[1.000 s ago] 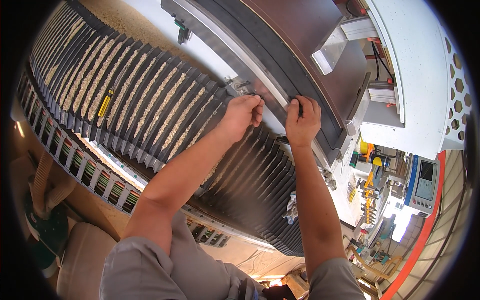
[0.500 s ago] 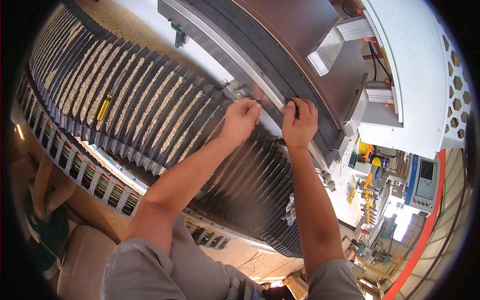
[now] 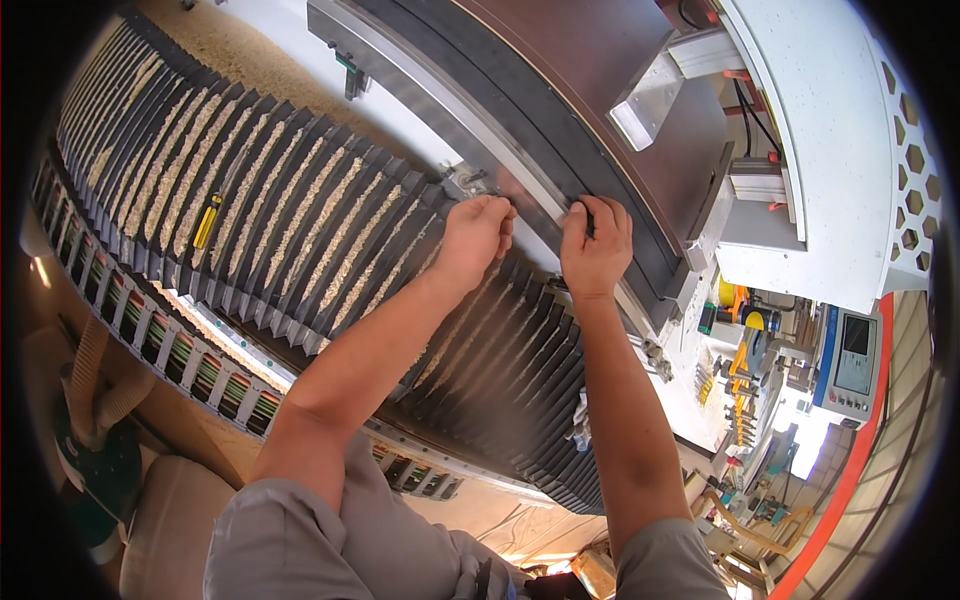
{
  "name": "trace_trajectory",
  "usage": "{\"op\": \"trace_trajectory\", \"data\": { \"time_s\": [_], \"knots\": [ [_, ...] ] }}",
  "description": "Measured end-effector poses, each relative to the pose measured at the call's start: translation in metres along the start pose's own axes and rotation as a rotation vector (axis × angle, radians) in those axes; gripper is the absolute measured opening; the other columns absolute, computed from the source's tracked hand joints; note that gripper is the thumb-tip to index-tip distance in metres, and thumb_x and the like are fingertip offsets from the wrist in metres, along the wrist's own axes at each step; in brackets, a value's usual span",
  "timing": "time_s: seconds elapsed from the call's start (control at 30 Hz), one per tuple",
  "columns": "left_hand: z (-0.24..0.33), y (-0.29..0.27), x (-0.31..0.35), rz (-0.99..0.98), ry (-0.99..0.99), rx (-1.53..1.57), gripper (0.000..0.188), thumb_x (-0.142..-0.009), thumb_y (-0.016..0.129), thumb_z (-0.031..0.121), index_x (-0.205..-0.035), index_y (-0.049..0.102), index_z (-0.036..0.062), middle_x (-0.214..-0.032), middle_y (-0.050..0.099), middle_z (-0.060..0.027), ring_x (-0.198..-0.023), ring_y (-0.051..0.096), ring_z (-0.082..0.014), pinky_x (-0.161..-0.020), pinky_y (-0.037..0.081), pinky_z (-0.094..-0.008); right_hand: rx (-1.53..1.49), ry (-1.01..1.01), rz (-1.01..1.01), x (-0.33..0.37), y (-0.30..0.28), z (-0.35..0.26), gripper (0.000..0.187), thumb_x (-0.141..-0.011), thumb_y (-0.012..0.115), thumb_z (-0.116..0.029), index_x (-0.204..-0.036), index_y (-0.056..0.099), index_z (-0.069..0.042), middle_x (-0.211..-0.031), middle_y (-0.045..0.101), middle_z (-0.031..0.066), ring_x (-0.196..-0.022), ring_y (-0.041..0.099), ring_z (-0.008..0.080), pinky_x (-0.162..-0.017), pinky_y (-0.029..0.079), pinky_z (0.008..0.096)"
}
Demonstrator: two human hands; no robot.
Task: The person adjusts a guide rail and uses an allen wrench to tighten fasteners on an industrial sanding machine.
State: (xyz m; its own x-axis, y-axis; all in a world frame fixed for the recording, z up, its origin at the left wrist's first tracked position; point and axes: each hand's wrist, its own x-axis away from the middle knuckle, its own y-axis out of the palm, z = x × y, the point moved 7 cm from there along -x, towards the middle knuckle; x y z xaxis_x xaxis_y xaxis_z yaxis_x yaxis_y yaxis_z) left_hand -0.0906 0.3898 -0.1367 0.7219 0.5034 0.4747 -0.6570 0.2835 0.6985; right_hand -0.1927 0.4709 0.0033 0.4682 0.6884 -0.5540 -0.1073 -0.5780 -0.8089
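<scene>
My left hand [image 3: 477, 238] is closed, its fingertips pinched together beside the metal rail [image 3: 440, 120]; whatever they hold is hidden. Just past it, a small metal fitting [image 3: 466, 180] sits against the rail's side. My right hand [image 3: 597, 248] bends its thumb and fingers over the edge of the black strip [image 3: 500, 100] that runs along the rail. A dark spot shows between that thumb and the fingers, too small to name. Under both forearms stretches a pleated black bellows cover [image 3: 300, 210], its folds filled with wood chips.
A yellow-handled screwdriver [image 3: 207, 222] lies on the bellows. Alongside runs a cable chain [image 3: 180, 350] with coloured wires. Brown panels [image 3: 570, 50] lie beyond the black strip. At right are a white machine housing [image 3: 810, 150], a control panel [image 3: 853, 365] and yellow clamps [image 3: 738, 380].
My left hand has shifted slightly left and turned, hiding its fingertips more. My right hand has moved a touch left, and its fingers have curled in a little. The view has tilted very slightly.
</scene>
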Motion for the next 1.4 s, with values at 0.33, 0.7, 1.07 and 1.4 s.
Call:
{"op": "trace_trajectory", "data": {
  "time_s": [0.33,0.7,1.07,1.4],
  "knots": [
    [0.002,0.002,0.006,-0.011,0.152,-0.077,0.02,-0.098,0.058,0.018,-0.087,0.063,0.0008,-0.069,0.057,-0.0003,-0.055,0.051,-0.0078,-0.05,0.041,-0.0238,0.007,-0.014,0.011,0.0,0.0,0.001,0.011,-0.085,0.064,-0.015,-0.09,0.068,-0.006,-0.096,0.066,0.0107,-0.087,0.061,0.0329,-0.076,0.05,0.041],
    [0.017,-0.001,0.006,0.05,0.528,-0.554,0.011,-0.091,0.067,0.006,-0.088,0.064,-0.0041,-0.073,0.06,-0.0001,-0.065,0.051,-0.0051,-0.059,0.044,-0.0227,0.004,-0.016,0.018,0.0,-0.001,0.001,0.011,-0.085,0.064,-0.015,-0.09,0.068,-0.006,-0.096,0.066,0.0109,-0.085,0.06,0.0331,-0.075,0.05,0.0414],
    [0.015,-0.005,0.007,0.133,0.602,-0.573,0.011,-0.089,0.069,0.006,-0.088,0.065,-0.0044,-0.074,0.063,-0.0027,-0.066,0.054,-0.0059,-0.059,0.047,-0.0252,0.007,-0.022,0.016,0.0,-0.001,0.001,0.01,-0.085,0.064,-0.015,-0.09,0.068,-0.007,-0.097,0.066,0.0099,-0.086,0.06,0.0327,-0.075,0.05,0.0418],
    [0.026,-0.001,0.003,0.123,0.528,-0.74,0.019,-0.092,0.064,0.014,-0.088,0.066,-0.0043,-0.068,0.063,-0.0087,-0.062,0.054,-0.0107,-0.059,0.047,-0.0298,-0.008,-0.027,0.056,0.001,-0.004,0.0,0.011,-0.085,0.065,-0.015,-0.092,0.068,-0.007,-0.097,0.065,0.0112,-0.087,0.061,0.0343,-0.075,0.05,0.043]
  ]
}}
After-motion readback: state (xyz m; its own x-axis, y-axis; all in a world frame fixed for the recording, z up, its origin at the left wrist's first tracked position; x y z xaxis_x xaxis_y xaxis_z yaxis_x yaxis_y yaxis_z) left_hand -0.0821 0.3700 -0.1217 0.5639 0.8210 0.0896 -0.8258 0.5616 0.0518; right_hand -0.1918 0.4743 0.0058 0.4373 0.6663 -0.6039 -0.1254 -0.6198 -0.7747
